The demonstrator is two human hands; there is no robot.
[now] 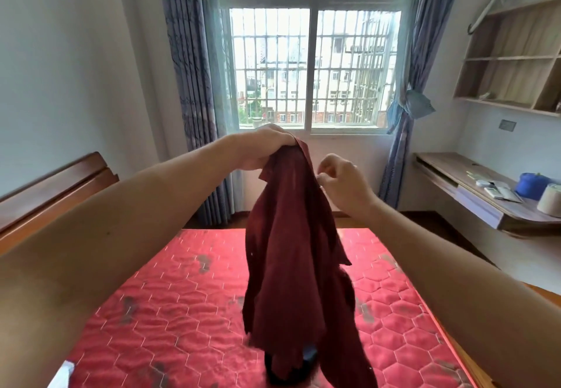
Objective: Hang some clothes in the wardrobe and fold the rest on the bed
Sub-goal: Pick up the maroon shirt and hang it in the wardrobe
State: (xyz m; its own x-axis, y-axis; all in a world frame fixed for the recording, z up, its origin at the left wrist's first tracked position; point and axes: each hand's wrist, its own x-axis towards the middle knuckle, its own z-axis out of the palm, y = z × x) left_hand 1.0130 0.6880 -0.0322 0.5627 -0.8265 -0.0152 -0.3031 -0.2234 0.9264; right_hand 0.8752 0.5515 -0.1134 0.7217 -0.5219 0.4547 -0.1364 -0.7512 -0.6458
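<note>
— Garment point(291, 251), dark red: where does it sit among the larger fixtures?
— Barred window point(312, 62) fills the far wall, with blue curtains point(194, 84) at either side; red quilted mattress point(170, 311) spreads below it on a wooden bed frame point(51, 193); wall shelf point(513, 62) and desk point(473, 187) stand at the right. The garment hangs bunched in the air over the middle of the mattress; its lower end reaches low over the near part, where a dark item point(273, 369) lies partly hidden behind it; whether cloth and mattress touch cannot be told.
— And the hands?
— Left hand point(267, 147) grips the top of the garment, fingers curled round the gathered cloth, bearing it from above; right hand point(343, 184) is just beside the upper right edge, fingers curled, thumb and forefinger drawn together at the cloth; whether they pinch it cannot be told.
— Smallest items?
— On the desk, a blue object point(532, 185) just beside a pale roll point(551, 199).
</note>
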